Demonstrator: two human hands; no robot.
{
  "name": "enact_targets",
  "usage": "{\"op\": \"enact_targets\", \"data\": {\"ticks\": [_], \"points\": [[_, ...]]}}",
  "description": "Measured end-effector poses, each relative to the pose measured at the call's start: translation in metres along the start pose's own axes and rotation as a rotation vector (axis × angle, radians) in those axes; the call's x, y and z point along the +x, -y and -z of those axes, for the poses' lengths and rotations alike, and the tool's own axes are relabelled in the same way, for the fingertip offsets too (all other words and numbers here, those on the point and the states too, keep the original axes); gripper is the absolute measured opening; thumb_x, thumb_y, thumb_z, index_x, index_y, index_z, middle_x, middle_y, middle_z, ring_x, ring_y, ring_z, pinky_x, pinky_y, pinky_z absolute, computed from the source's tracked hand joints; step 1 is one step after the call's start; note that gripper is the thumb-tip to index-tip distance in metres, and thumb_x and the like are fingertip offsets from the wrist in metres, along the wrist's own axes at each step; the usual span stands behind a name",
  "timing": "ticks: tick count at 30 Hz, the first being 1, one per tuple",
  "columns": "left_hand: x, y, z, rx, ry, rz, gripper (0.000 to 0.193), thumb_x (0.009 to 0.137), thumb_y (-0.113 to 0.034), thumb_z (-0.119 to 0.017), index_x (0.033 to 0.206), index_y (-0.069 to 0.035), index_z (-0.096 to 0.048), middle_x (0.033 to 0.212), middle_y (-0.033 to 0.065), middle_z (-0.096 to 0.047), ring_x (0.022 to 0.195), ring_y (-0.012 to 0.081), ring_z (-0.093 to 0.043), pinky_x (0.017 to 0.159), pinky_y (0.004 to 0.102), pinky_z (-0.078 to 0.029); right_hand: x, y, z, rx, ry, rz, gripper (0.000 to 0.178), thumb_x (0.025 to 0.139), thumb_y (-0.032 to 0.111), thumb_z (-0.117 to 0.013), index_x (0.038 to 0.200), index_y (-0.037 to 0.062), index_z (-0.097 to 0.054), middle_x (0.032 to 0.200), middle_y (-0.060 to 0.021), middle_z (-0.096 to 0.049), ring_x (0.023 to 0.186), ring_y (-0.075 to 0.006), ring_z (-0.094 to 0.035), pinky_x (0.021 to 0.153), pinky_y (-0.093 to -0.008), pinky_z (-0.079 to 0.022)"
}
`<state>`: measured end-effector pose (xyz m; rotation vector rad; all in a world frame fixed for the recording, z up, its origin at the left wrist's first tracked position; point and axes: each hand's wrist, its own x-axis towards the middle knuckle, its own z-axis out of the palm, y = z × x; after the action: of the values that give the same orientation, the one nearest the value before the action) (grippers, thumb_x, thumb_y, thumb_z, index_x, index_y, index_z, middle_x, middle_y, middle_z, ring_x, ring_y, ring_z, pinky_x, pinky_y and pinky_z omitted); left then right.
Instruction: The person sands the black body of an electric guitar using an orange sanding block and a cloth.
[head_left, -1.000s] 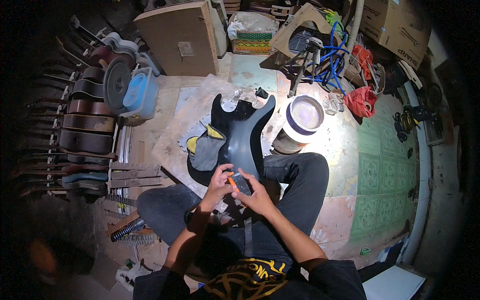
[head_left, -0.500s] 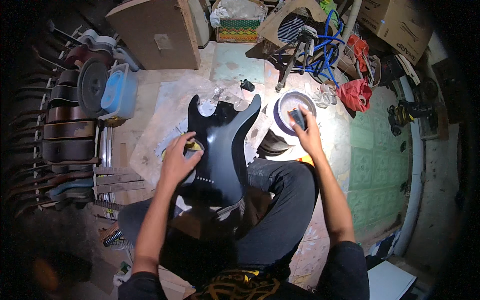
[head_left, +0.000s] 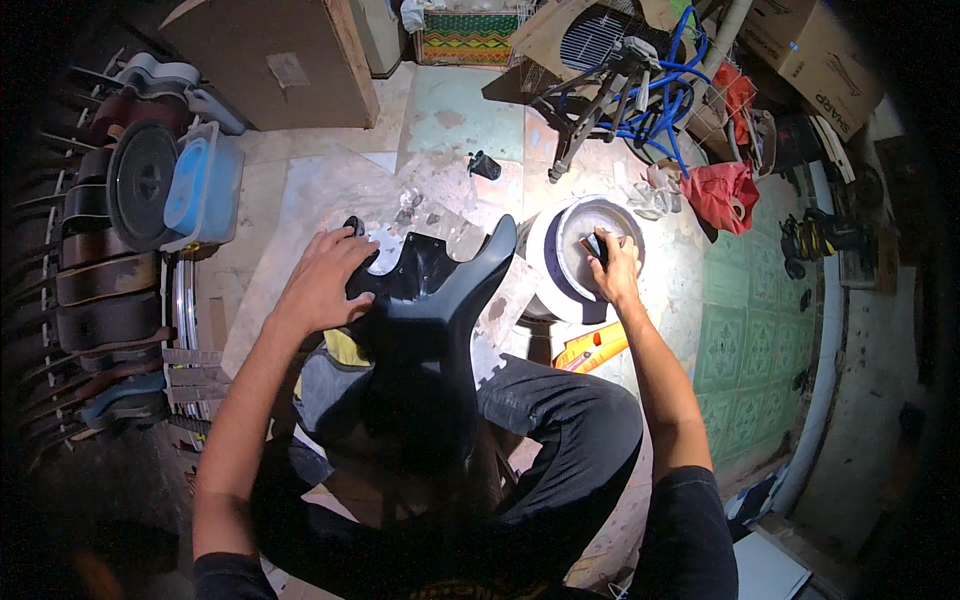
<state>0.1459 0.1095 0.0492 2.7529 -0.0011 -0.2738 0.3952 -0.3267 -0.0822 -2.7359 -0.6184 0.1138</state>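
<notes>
A glossy black electric guitar body (head_left: 430, 330) leans tilted in front of me, its lower end over my lap. My left hand (head_left: 325, 280) grips its left horn, with the thumb on the body's face. My right hand (head_left: 618, 268) is closed on a small dark block (head_left: 596, 246) with a pale and orange edge, held inside a round pale basin (head_left: 570, 218). What lies in the basin is hard to make out. Below my left hand, a yellow cloth or pad (head_left: 346, 348) shows beside the guitar body.
An orange packet (head_left: 590, 348) lies near the basin. A small black cup (head_left: 485, 165) sits beyond the guitar body. Several guitars (head_left: 110, 290) line the left side, beside a translucent tub (head_left: 215, 190). Blue hose (head_left: 680, 100) and a metal stand (head_left: 600, 110) are at the back right.
My left hand has left the yellow pad and taken hold of the guitar body's horn. The body has tilted toward me. My right hand and block have gone lower into the basin.
</notes>
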Motion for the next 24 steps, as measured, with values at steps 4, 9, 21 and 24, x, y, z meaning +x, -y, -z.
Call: {"op": "enact_targets", "data": {"ticks": [4,9,21,24], "points": [[0.012,0.004,0.0,0.078,-0.038,-0.054,0.066,0.079,-0.056,-0.075,0.123,-0.006,-0.07,0.138,0.0125,-0.06,0.14,0.0366,-0.043,0.125,0.0539,-0.022,0.001,0.0,-0.007,0.0,0.037,-0.028,0.062,0.084,0.016,-0.076,0.142,0.0274,-0.056,0.122,-0.0187,-0.051,0.118,-0.0397,-0.051,0.1,-0.0551,-0.041],[0.012,0.016,-0.007,0.104,-0.101,-0.09,0.059,0.078,-0.059,-0.076,0.103,-0.005,-0.073,0.132,0.0114,-0.062,0.139,0.0369,-0.043,0.12,0.053,-0.03,0.002,-0.004,-0.004,0.057,-0.047,-0.04,0.06,0.084,0.017,-0.076,0.14,0.0253,-0.056,0.124,-0.0205,-0.051,0.119,-0.042,-0.051,0.101,-0.0557,-0.041],[-0.081,0.047,-0.046,-0.067,-0.406,0.452,0.055,0.08,-0.052,-0.079,0.094,-0.001,-0.063,0.118,0.0143,-0.057,0.125,0.0396,-0.046,0.102,0.05,-0.043,-0.05,0.105,0.108,0.811,-0.041,-0.181,0.057,0.095,0.01,-0.068,0.147,0.0018,-0.045,0.118,-0.0108,-0.06,0.104,-0.0159,-0.058,0.092,-0.0296,-0.046],[-0.109,0.041,-0.066,-0.072,-0.538,0.563,0.053,0.084,-0.05,-0.078,0.092,0.0,-0.064,0.115,0.0171,-0.056,0.121,0.0411,-0.046,0.101,0.0507,-0.043,-0.084,0.145,0.114,0.925,0.011,-0.153,0.057,0.095,0.012,-0.07,0.146,0.0005,-0.046,0.133,-0.0138,-0.057,0.121,-0.0212,-0.053,0.103,-0.0323,-0.043]]}}
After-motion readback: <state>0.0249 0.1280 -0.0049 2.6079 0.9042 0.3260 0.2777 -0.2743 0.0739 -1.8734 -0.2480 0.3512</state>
